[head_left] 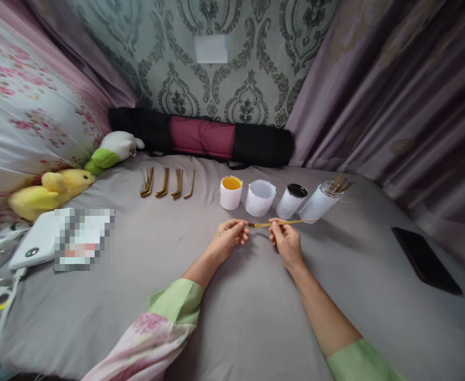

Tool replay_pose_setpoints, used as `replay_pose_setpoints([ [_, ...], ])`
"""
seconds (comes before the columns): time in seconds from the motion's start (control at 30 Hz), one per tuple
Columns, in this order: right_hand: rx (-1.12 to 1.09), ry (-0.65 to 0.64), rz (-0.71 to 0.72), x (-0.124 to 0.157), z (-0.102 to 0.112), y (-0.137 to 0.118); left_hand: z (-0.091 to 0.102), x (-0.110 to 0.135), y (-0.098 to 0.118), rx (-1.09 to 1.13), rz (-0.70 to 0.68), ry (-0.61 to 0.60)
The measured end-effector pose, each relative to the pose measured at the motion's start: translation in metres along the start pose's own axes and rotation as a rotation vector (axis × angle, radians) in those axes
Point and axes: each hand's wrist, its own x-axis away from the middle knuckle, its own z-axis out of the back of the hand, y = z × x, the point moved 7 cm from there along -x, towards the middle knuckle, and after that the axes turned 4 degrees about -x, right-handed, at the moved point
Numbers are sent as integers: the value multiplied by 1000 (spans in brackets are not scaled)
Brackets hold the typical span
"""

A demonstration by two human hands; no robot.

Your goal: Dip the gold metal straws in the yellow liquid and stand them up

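Grey cloth covers the wide bed-like surface (145,238); clock directions run from between the two hands, twelve being straight ahead. At twelve rises a wall (248,90) with a dark scrolling pattern. Purple curtains (399,95) hang between one and two o'clock, and pink-flowered white fabric (29,84) at ten. A long black and maroon roll (203,136) lies along the foot of the wall, around eleven. Plush toys sit to the left: a yellow one (44,201) just past nine, a white and green one (113,151) at ten. A dark phone (427,259) lies flat near three, a white power bank (37,243) at nine.

The left hand (232,233) has its fingers curled in; whether they pinch anything, I cannot tell. The right hand (286,241) grips a slender gold-coloured tool between thumb and fingers.

Just beyond the hands stands a row of containers: a pale jar (315,205) of similar sticks at two, a white cup (260,200) at twelve, a dark-filled cup (291,203) between one and two, and a yellow-filled cup (231,197) at eleven. Gold-coloured bundles (163,184) lie at ten.

The slender gold-coloured tool (261,225) points its darker tip toward nine, right by the left fingertips, and its thin end toward three.
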Motion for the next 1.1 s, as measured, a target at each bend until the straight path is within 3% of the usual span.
replay_pose_setpoints([
  [1.1, -73, -68, -43, 3, -5, 0, -12, 3, -13, 42, 137, -189],
])
